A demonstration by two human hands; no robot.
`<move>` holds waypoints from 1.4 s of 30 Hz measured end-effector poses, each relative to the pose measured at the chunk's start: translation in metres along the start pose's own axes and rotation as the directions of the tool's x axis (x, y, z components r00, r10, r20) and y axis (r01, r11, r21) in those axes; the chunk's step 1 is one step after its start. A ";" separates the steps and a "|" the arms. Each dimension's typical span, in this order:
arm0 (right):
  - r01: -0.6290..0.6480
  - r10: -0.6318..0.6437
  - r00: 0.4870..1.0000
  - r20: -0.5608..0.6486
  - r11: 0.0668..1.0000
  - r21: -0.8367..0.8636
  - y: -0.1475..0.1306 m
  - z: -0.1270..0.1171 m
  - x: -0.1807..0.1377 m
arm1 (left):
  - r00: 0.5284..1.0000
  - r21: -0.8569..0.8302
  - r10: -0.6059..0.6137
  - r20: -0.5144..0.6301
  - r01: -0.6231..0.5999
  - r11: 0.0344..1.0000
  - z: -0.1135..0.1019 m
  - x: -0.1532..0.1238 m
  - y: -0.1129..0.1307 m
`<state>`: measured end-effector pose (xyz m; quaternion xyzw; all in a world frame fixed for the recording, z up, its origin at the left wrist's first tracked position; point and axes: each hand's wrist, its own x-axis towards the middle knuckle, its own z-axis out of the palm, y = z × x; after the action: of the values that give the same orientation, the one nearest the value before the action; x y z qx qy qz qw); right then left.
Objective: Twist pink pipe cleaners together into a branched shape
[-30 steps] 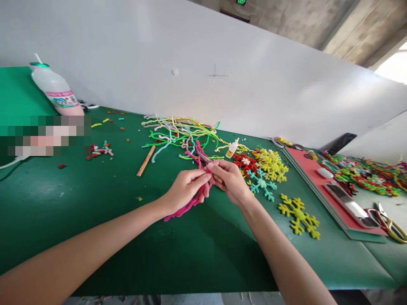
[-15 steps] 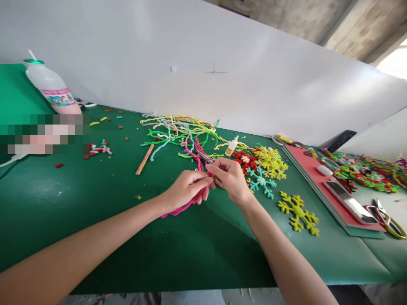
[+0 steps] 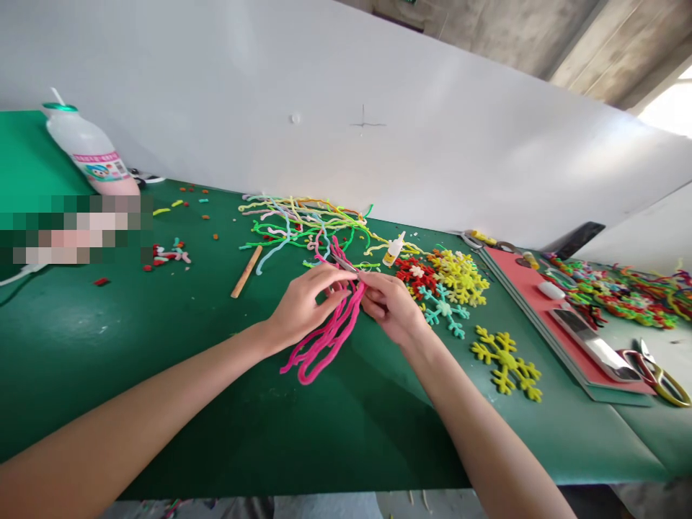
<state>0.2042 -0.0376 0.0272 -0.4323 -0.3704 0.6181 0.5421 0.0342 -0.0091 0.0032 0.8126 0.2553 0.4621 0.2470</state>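
My left hand (image 3: 300, 308) reaches over a bundle of pink pipe cleaners (image 3: 324, 344) on the green table (image 3: 162, 346). Its fingertips pinch the strands near their upper ends. My right hand (image 3: 393, 306) is closed on a small metal cutting tool (image 3: 346, 264), whose tip pokes out above the pink strands between the two hands. The lower ends of the bundle curl on the table below my left hand.
A loose pile of coloured pipe cleaners (image 3: 308, 220), a small glue bottle (image 3: 393, 251) and a wooden stick (image 3: 247, 272) lie behind the hands. Pipe-cleaner snowflakes (image 3: 458, 277) (image 3: 507, 364) lie to the right, beside a red mat (image 3: 533, 306) and scissors (image 3: 657, 375). A white bottle (image 3: 89, 155) stands far left.
My left hand has slid up toward the top of the pink bundle and its fingers have stretched out, so more of the pink strands now show spread on the table. My right hand stayed put.
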 end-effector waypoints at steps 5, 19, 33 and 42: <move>-0.172 0.170 0.985 0.028 0.979 0.108 0.008 0.005 0.001 | 0.953 0.125 0.295 0.067 -0.302 0.945 -0.003 -0.002 0.002; -0.269 0.266 0.963 0.043 0.961 0.069 0.018 0.005 0.004 | 0.873 0.210 0.401 0.276 -0.462 0.861 -0.008 0.000 -0.006; -0.178 0.178 0.984 0.002 0.982 -0.058 0.021 0.007 0.003 | 0.762 0.320 0.460 0.455 -0.622 0.714 -0.010 0.000 0.004; -0.102 0.093 0.993 -0.074 0.986 -0.129 0.018 -0.001 0.009 | 0.593 0.362 0.691 0.414 -0.803 0.472 -0.001 -0.004 0.017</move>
<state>0.1986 -0.0308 0.0091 -0.5056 -0.3703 0.6028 0.4938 0.0343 -0.0238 0.0120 0.9186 -0.0417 0.3479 -0.1825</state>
